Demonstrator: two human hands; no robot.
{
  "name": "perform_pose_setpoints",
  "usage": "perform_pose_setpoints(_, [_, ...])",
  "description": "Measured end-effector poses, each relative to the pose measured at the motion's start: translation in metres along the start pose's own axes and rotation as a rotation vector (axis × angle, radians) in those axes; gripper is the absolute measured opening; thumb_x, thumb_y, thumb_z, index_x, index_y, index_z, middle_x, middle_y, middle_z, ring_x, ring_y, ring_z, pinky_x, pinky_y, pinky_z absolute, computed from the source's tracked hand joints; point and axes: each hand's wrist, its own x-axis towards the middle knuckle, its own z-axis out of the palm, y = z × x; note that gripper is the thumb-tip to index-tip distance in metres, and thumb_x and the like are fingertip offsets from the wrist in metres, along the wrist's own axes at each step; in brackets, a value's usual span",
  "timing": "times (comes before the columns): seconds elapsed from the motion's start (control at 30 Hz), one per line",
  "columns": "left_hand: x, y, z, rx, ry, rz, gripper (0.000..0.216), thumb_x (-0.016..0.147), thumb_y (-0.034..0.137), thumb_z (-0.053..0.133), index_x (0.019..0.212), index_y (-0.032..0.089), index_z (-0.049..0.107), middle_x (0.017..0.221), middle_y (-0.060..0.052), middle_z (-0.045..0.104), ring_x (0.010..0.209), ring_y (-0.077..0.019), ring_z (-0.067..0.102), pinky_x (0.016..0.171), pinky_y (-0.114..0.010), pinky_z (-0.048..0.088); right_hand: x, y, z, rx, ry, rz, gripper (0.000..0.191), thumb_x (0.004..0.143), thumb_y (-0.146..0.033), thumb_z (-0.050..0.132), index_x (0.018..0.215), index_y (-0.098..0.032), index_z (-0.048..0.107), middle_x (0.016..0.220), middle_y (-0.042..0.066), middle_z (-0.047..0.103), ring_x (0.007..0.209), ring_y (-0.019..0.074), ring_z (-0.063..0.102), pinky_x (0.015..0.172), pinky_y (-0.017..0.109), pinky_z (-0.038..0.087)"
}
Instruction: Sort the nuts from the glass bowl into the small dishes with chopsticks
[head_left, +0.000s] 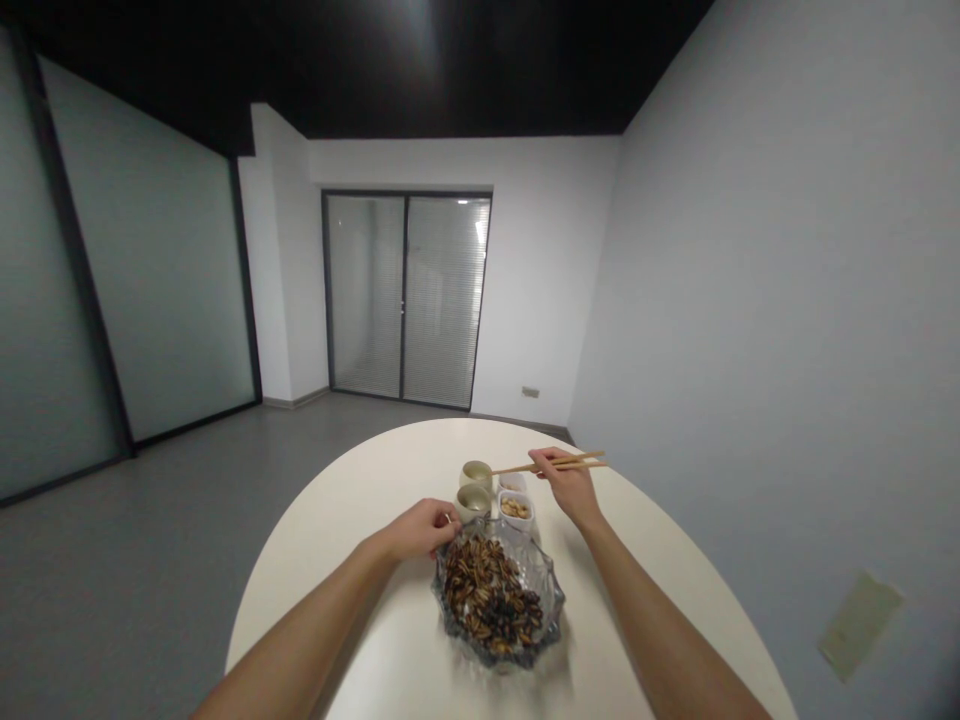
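Note:
My right hand (562, 482) grips a pair of wooden chopsticks (581, 461). Their tips reach left to the far greenish cup (477, 474), near its rim; whether they hold anything is too small to tell. My left hand (426, 528) is closed at the upper left rim of a scalloped glass bowl (551, 590), its fingers curled on the edge. Brown striped seeds and darker pieces (491, 595) fill much of the bowl. Behind it stand a nearer greenish cup (474, 502), a white dish of pale nuts (515, 509) and a second white dish (512, 483), partly hidden by the chopsticks.
Everything stands on a round white table (382, 630), whose far edge curves just beyond the cups. A grey-white wall (750, 300) rises close on the right. Glass doors (407, 300) are across the room, with frosted panels (150, 260) at the left.

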Motion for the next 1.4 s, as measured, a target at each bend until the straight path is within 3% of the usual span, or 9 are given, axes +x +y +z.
perform_pose_setpoints(0.27, [0.001,-0.003,0.002,-0.024,-0.011,-0.011,0.027,0.083,0.041,0.059,0.075,0.015,0.059,0.059,0.003,0.052,0.054,-0.0111,0.048,0.051,-0.021,0.037,-0.031,-0.009,-0.017,-0.006,0.054,0.001,0.04,0.08,-0.057,0.069,0.079,-0.017,0.072,0.069,0.007,0.071,0.063,0.0211,0.065,0.062,0.033,0.056])
perform_pose_setpoints(0.47, [0.002,-0.003,0.003,0.007,-0.007,0.013,0.028,0.085,0.041,0.057,0.075,0.015,0.059,0.062,0.002,0.054,0.058,-0.012,0.05,0.056,-0.022,0.038,-0.053,-0.026,-0.034,-0.029,-0.229,0.052,0.036,0.079,-0.052,0.071,0.07,-0.017,0.072,0.061,0.006,0.069,0.057,0.0179,0.062,0.053,0.027,0.05])
perform_pose_setpoints(0.73, [0.002,0.001,0.004,-0.018,-0.017,-0.003,0.03,0.084,0.043,0.058,0.074,0.015,0.058,0.06,0.002,0.053,0.056,-0.0115,0.049,0.054,-0.022,0.037,-0.057,-0.026,-0.034,0.006,-0.352,0.086,0.03,0.08,-0.046,0.073,0.073,-0.017,0.072,0.061,0.003,0.067,0.057,0.015,0.061,0.054,0.025,0.05])
perform_pose_setpoints(1.0, [0.003,-0.004,0.004,-0.002,-0.013,-0.006,0.031,0.085,0.044,0.059,0.077,0.014,0.06,0.059,0.003,0.053,0.055,-0.0116,0.049,0.054,-0.022,0.037,-0.06,-0.025,-0.035,-0.057,-0.383,0.124,0.035,0.077,-0.051,0.073,0.068,-0.017,0.069,0.058,0.003,0.065,0.054,0.0154,0.06,0.051,0.024,0.048])
perform_pose_setpoints(1.17, [0.003,-0.005,0.005,-0.024,-0.01,-0.003,0.03,0.084,0.043,0.059,0.077,0.014,0.06,0.063,0.001,0.057,0.057,-0.0119,0.051,0.056,-0.022,0.039,-0.062,-0.031,-0.036,-0.16,-0.381,0.068,0.041,0.085,-0.052,0.063,0.061,-0.018,0.066,0.042,-0.003,0.051,0.041,0.0112,0.045,0.042,0.021,0.035])
perform_pose_setpoints(1.4, [0.004,-0.006,0.004,0.009,-0.003,0.0,0.031,0.084,0.044,0.059,0.078,0.014,0.062,0.059,0.002,0.055,0.058,-0.0125,0.051,0.057,-0.022,0.039,-0.061,-0.025,-0.037,-0.166,-0.371,0.065,0.044,0.091,-0.053,0.054,0.064,-0.019,0.063,0.041,-0.005,0.046,0.039,0.0105,0.042,0.041,0.021,0.032])
